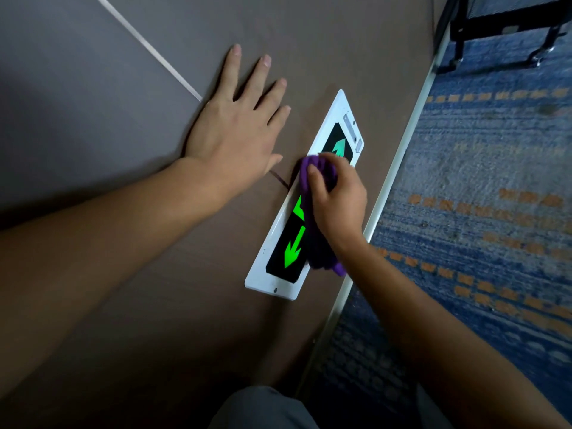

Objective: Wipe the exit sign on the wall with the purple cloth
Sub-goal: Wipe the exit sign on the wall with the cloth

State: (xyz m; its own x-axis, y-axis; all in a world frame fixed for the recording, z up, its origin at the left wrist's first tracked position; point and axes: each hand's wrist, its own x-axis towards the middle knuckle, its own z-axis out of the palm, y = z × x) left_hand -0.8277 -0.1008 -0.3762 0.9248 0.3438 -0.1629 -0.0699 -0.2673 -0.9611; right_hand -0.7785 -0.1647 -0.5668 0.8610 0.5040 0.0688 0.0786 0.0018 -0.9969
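The exit sign (278, 274) is a long white-framed panel with a black face and glowing green arrows, mounted low on the brown wall (154, 305). My right hand (337, 202) is shut on the bunched purple cloth (322, 252) and presses it against the middle of the sign, hiding that part of the face. The cloth trails down to the sign's lower right edge. My left hand (235, 128) lies flat on the wall with its fingers spread, just left of the sign's upper half, holding nothing.
A pale baseboard strip (399, 168) runs along the foot of the wall, right of the sign. Beyond it lies blue carpet (483, 187) with orange dashes. A black metal frame on castors (501, 29) stands at the top right. A thin pale seam (148, 48) crosses the wall.
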